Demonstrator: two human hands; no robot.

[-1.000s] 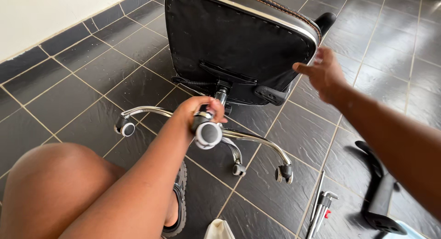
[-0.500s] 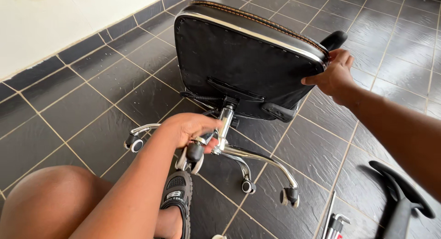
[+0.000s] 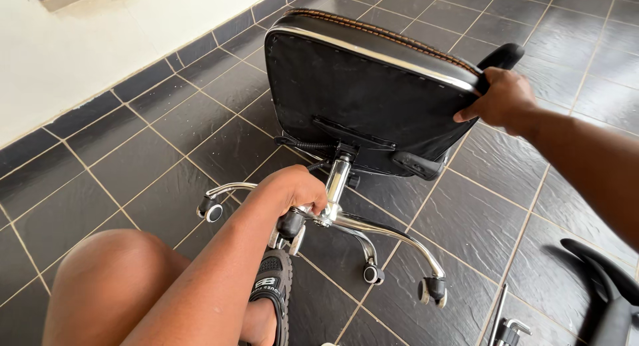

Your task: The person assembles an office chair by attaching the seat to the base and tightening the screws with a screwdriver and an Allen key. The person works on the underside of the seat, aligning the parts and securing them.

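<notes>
Dark grey floor tiles with pale grout lines cover the whole ground, meeting a cream wall above a dark tiled skirting at the upper left. Nearest the camera, the person's bare knee fills the lower left, and a black sandal sits on the foot just beside it. At the lower right lie a metal hex key and a curved black plastic armrest, apart from the chair. Just beyond the sandal, the left hand is closed around the hub of the chrome star base, fingers wrapped over one spoke beside a black caster. Other casters hang off the floor at the spoke ends. A chrome column joins the base to the black office chair seat, which is tipped on its side, underside facing the camera. Farthest off, the right hand grips the seat's upper right edge, fingers curled over the rim.
</notes>
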